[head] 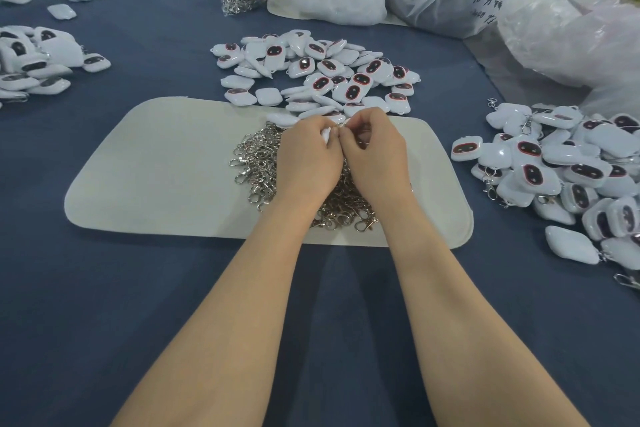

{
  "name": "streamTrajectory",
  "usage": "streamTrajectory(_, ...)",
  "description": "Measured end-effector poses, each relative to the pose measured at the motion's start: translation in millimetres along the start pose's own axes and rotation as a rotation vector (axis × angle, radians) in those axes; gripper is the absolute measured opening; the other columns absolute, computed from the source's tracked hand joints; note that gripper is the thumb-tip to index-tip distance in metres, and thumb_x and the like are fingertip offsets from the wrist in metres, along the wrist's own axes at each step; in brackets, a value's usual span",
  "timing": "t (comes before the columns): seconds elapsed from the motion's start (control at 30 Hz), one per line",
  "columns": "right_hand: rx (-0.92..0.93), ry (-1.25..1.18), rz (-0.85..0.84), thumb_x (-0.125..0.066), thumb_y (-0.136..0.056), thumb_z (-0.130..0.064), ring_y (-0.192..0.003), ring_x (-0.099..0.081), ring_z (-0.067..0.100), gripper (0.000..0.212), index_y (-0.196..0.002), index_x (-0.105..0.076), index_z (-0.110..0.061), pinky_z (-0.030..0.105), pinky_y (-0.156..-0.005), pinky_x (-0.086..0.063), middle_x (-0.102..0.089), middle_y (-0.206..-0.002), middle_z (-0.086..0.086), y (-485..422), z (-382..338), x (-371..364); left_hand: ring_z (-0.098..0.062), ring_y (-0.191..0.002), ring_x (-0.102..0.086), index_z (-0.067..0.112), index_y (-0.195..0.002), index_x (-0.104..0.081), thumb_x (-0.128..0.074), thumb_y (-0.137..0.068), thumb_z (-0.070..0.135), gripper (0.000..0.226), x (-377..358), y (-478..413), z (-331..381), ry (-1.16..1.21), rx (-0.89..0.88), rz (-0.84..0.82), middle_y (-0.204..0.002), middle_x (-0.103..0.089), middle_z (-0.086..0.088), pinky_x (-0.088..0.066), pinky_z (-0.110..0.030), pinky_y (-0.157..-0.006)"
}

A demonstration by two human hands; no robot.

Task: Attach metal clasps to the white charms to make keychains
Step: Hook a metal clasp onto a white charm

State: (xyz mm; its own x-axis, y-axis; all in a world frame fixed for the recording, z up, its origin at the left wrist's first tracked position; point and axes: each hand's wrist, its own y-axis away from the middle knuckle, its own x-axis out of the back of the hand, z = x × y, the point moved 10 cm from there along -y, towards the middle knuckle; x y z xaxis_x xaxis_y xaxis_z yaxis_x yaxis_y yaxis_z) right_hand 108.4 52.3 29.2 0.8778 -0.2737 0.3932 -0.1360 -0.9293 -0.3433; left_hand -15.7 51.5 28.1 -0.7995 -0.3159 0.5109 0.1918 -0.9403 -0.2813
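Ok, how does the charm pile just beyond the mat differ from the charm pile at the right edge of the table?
Several charms in the right pile carry metal clasps; the centre pile shows none. The centre pile reaches the far edge of the mat; the right pile lies apart from it on the blue cloth. Both hold white charms with dark, red-rimmed faces, some face down.

White charm [326, 136] pinched in left hand [308, 156], mostly hidden. Silver clasp [341, 126] at right hand [375, 152] fingertips, touching it. Loose clasps [258, 163] heaped under both hands. Charm pile [322, 76], dark red-rimmed ovals, just beyond. Clasped charms [554, 163] heaped well right.
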Motion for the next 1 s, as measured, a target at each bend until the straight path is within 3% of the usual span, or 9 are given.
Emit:
streamTrajectory(0.27, 0.019, 0.011, -0.025, -0.059, -0.09, -0.009, -0.069, -0.05, -0.006, 0.011, -0.088, -0.05, -0.015, 0.007, -0.067, -0.04, -0.054, -0.078, -0.014, -0.1, 0.2, -1.8, -0.013, -0.076, -0.052, 0.014, -0.096, -0.069, -0.049, -0.094, 0.017, 0.02, -0.9, -1.1, -2.7, -0.006, 0.012, -0.01, -0.083, -0.058, 0.005, -0.032, -0.02, -0.064)
streamTrajectory(0.37, 0.021, -0.018, 0.003, -0.059, -0.09, -0.009, -0.068, -0.049, -0.01, 0.012, -0.088, -0.049, -0.015, 0.005, -0.065, -0.039, -0.053, -0.079, -0.013, 1.2, -0.8, 0.1, -0.012, -0.077, -0.052, 0.014, -0.097, -0.069, -0.049, -0.095, 0.018, 0.021, -1.0, -1.2, -2.2, 0.009, 0.005, -0.007, -0.085, -0.059, 0.005, -0.033, -0.021, -0.066)
streamTrajectory(0.73, 0.02, -0.015, 0.044, -0.06, -0.089, -0.008, -0.065, -0.051, -0.008, 0.011, -0.087, -0.052, -0.015, 0.006, -0.065, -0.04, -0.055, -0.077, -0.013, 2.5, -2.7, 3.3, -0.012, -0.075, -0.05, 0.012, -0.098, -0.07, -0.05, -0.094, 0.018, 0.021, 1.8, -2.2, -0.5, 0.004, -0.015, 0.021, -0.085, -0.061, 0.004, -0.029, -0.016, -0.06)
streamTrajectory(0.9, 0.019, 0.01, 0.025, -0.06, -0.089, -0.007, -0.07, -0.052, 0.004, 0.011, -0.087, -0.052, -0.015, 0.009, -0.066, -0.041, -0.056, -0.078, -0.008, 2.3, -1.5, -0.1, -0.013, -0.073, -0.05, 0.012, -0.095, -0.069, -0.05, -0.093, 0.016, 0.02, 2.3, -1.8, -0.1, -0.02, -0.024, 0.019, -0.08, -0.057, 0.004, -0.027, -0.017, -0.059)
streamTrajectory(1.0, 0.057, 0.056, 0.008, -0.058, -0.089, -0.006, -0.074, -0.054, 0.016, 0.01, -0.085, -0.051, -0.013, 0.017, -0.067, -0.043, -0.059, -0.081, 0.001, 3.1, -4.9, -1.9, -0.013, -0.071, -0.049, 0.012, -0.092, -0.069, -0.05, -0.093, 0.016, 0.019, 2.4, -1.5, -0.5, -0.017, -0.023, 0.004, -0.078, -0.056, 0.004, -0.027, -0.017, -0.057)
